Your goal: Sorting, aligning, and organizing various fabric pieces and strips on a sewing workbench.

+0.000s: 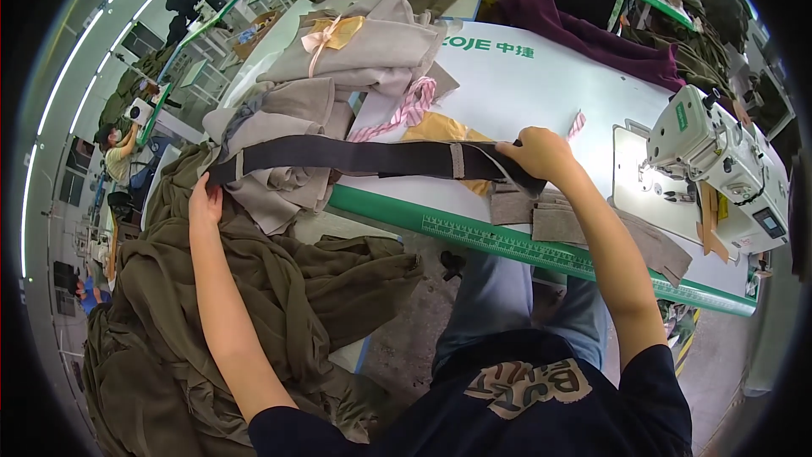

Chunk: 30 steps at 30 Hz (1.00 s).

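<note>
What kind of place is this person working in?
Most likely a garment sewing workshop. An industrial sewing machine sits on the white worktable, which has a ruler along its green edge, and piles of olive fabric lie around. The hands, left and right, stretch a dark fabric band.

Green printed lettering [499, 48], a short horizontal marking, sits on the white surface [541, 85] near its far edge, just left of a dark purple garment. A small green rectangular label [682, 116] stands upright on the near end face of the white sewing machine [719, 161] at right. A small dark rectangular control screen [770, 222] in a pale frame is mounted on the machine's lower right end; its contents are too small to tell.
</note>
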{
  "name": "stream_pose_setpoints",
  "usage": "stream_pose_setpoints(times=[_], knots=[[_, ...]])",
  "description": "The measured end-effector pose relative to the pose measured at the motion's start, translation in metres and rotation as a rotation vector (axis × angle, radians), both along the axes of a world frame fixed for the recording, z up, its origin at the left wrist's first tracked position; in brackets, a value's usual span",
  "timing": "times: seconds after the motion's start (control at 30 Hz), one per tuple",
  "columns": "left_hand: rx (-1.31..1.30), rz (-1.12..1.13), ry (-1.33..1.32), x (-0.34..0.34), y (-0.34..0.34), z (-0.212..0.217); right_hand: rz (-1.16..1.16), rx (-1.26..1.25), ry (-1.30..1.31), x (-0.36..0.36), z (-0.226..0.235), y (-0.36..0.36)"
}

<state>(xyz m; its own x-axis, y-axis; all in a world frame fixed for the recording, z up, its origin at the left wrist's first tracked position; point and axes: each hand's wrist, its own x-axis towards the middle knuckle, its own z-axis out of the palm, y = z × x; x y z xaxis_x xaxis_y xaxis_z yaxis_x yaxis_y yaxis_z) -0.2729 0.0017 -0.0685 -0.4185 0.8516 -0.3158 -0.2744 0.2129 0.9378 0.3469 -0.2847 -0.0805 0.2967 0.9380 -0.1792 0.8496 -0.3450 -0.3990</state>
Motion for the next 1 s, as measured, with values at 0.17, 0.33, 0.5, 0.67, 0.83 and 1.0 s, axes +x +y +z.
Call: stream_pose_setpoints(times=[0.17, 0.33, 0.5, 0.67, 0.83, 1.0], knots=[[0.065, -0.062, -0.101, 0.017, 0.003, -0.001, 0.032, 0.078, 0.105, 0.004, -0.014, 0.007], [0.142, 0.025, -0.138, 0.030, 0.004, 0.011, 0.044, 0.278, 0.164, 0.017, -0.020, 0.008], [0.304, -0.003, -0.234, 0.052, 0.010, 0.024, -0.089, 0.477, 0.260, 0.062, 0.017, 0.000], [0.344, -0.002, -0.255, 0.094, 0.010, 0.024, -0.189, 0.463, 0.385, 0.104, 0.023, -0.003], [0.253, -0.063, 0.013, 0.121, -0.005, 0.006, -0.238, 0.261, 0.298, 0.131, -0.005, -0.004], [0.303, -0.214, 0.090, 0.132, -0.021, 0.011, -0.302, 0.399, -0.068, 0.113, -0.026, -0.009]])
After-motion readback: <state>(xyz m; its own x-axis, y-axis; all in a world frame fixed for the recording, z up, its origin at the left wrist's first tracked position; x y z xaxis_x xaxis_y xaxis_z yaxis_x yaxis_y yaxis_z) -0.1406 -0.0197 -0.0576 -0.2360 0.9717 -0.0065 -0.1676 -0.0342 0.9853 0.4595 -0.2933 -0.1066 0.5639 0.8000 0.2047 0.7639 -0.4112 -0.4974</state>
